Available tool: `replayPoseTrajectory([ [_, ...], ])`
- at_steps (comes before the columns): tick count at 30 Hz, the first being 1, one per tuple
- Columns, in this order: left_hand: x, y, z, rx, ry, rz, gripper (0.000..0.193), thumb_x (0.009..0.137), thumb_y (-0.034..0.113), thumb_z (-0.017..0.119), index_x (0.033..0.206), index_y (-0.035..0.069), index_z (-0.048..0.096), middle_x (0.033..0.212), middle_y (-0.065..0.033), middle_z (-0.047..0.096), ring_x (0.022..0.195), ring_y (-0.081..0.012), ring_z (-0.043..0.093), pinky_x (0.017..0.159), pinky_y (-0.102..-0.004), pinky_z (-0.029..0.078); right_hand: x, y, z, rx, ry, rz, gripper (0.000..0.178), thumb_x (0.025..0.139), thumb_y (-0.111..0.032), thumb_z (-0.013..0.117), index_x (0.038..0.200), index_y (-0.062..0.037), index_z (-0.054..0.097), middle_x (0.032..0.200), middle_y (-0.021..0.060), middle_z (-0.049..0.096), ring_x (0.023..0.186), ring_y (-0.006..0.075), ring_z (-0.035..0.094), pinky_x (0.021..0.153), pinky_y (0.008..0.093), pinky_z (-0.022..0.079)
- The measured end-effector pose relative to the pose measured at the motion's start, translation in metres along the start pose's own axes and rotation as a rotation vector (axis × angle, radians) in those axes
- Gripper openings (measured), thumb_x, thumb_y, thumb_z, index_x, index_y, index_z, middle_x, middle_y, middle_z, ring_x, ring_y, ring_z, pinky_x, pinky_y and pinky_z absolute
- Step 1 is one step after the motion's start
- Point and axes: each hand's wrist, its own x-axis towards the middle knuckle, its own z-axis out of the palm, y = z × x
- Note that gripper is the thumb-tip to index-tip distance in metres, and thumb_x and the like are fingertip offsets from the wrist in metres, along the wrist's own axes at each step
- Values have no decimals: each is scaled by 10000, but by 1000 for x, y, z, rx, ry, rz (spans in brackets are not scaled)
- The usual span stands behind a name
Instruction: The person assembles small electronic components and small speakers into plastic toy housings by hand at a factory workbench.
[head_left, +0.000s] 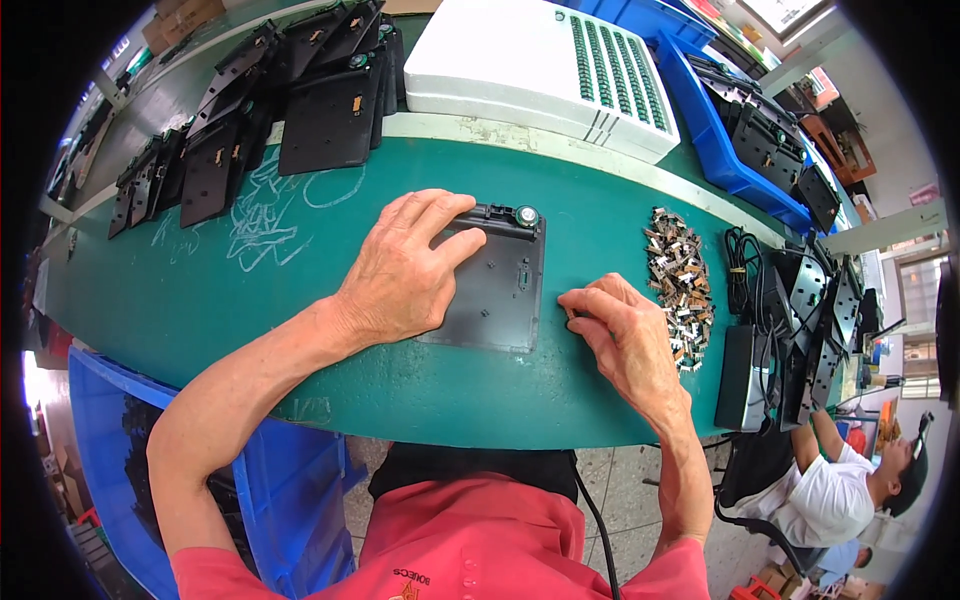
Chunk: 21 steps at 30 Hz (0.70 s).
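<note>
A black plastic panel (pixel 490 285) lies flat on the green table in front of me. It has a ribbed bar along its far edge, a round silver-and-green part (pixel 527 215) at its far right corner, and a small slot near its right side. My left hand (pixel 405 265) steadies the panel from the left, its fingers bent over the far edge. Just off the panel's right side, my right hand (pixel 625 330) pinches a small brownish part (pixel 571 313) between thumb and fingertips, mostly hidden. Right of that hand lies a heap of small metal-and-plastic parts (pixel 682 285).
Black panels (pixel 325 125) stand stacked at the far left. A white foam block (pixel 500 60) bears rows of round green parts. Blue bins hold panels at the far right (pixel 715 135) and near left (pixel 300 490). Cables and black boxes (pixel 745 370) crowd the right, where another person (pixel 830 490) sits.
</note>
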Motion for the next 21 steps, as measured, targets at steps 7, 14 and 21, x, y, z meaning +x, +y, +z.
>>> replayPoseTrajectory([
  [7,-1,0,0,-6,1,-6,387,683,-59,582,1060,8,638,1283,-196,536,1222,-391,497,1036,-494,412,-1,3,2,208,69,73,183,810,16,687,992,-10,683,872,114,662,783,264,665,693,341,524],
  [14,0,0,0,-18,11,-12,385,679,-58,587,1055,6,638,1278,-194,539,1218,-386,501,1027,-490,418,6,-4,10,476,66,249,214,807,12,710,1019,5,686,878,76,687,740,163,643,675,293,504],
  [21,-1,-2,3,-39,37,-7,358,677,-54,584,1026,1,636,1253,-192,547,1189,-372,519,1016,-490,424,28,-8,28,428,164,162,218,778,10,736,992,-6,699,898,73,665,716,150,588,637,281,481],
])
